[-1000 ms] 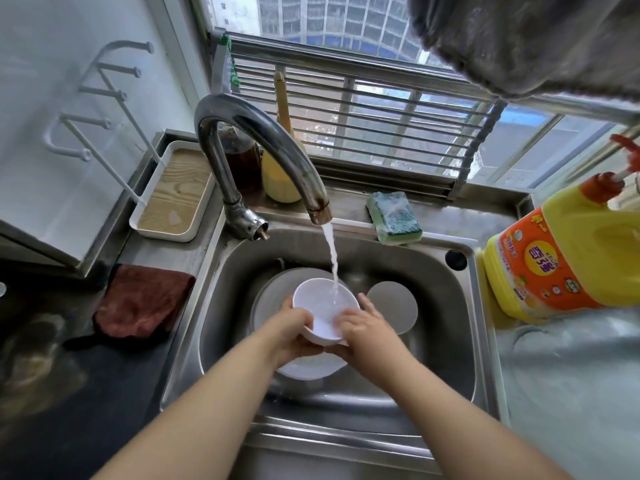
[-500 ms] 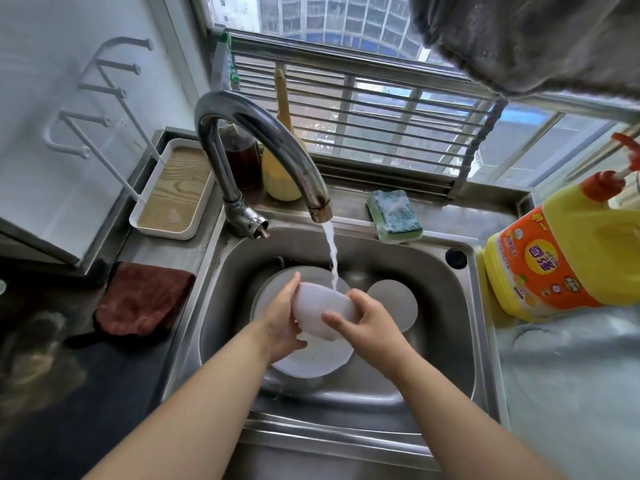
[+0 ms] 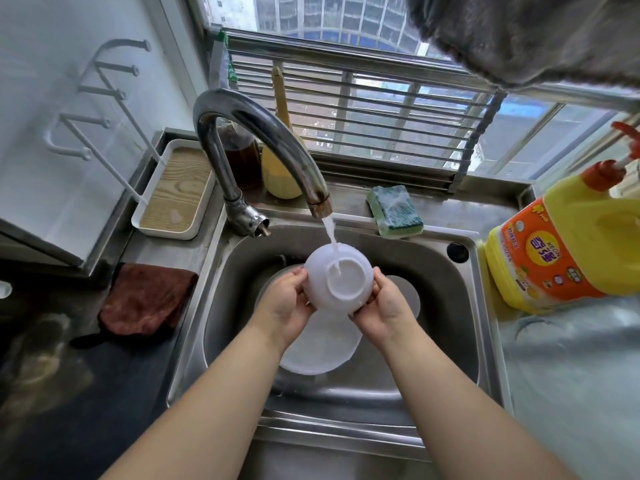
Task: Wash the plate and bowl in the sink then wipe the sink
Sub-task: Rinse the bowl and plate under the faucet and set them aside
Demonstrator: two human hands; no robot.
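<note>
- I am holding the bowl (image 3: 338, 279) upside down over the sink (image 3: 446, 306), its round foot ring facing up at me.
- My left hand (image 3: 284, 304) is gripping the bowl's left side, fingers curled under its rim.
- My right hand (image 3: 382, 308) is gripping the right side, thumb lying against the white wall and fingers wrapped beneath.
- The bowl is plain white, smooth and glossy with wetness; its base is a flat circle inside a raised ring.
- Water (image 3: 330, 233) is running from the tap (image 3: 263, 140) and striking the upper edge of the bowl's base, pooling inside the ring.
- The plate (image 3: 320, 351) is lying in the sink directly below the bowl and my hands, white and round, its near edge showing toward me.
- A second pale round shape (image 3: 405, 289) is showing in the sink bottom just right of my right hand; I cannot tell what it is.
- A green-topped sponge (image 3: 394, 211) is sitting on the steel surface behind the sink, right of the tap.
- A yellow detergent jug (image 3: 568, 244) with an orange label is standing at the sink's right edge.
- A brown cloth (image 3: 147, 297) is lying folded on the surface left of the sink.
- A white tray with a wood-grain bottom (image 3: 176, 195) is sitting behind the cloth, beside the tap's base.
</note>
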